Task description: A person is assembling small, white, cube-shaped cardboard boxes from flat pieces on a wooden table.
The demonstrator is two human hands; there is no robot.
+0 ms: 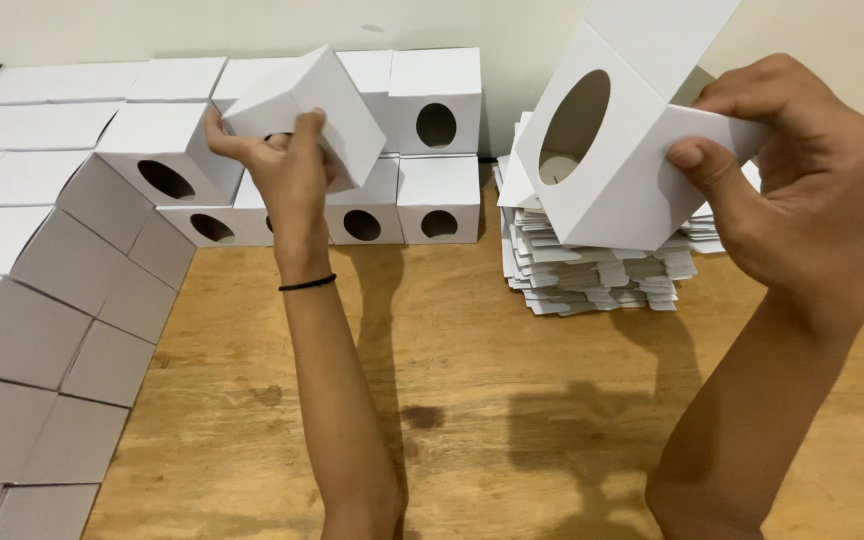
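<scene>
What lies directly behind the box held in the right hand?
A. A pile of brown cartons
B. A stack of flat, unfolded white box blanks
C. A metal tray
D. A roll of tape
B: behind the white box in the right hand, a stack of flat white blanks rests on the wooden table.

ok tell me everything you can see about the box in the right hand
The box is white, looks like thin card, and is only partly assembled: a cube shape with a large oval hole cut in its left-facing side and a top flap standing open. It is held tilted in the air above the stack of flat blanks on the wooden table. The right hand pinches a side flap, thumb on the flap's face. Through the hole the inside looks hollow.
</scene>
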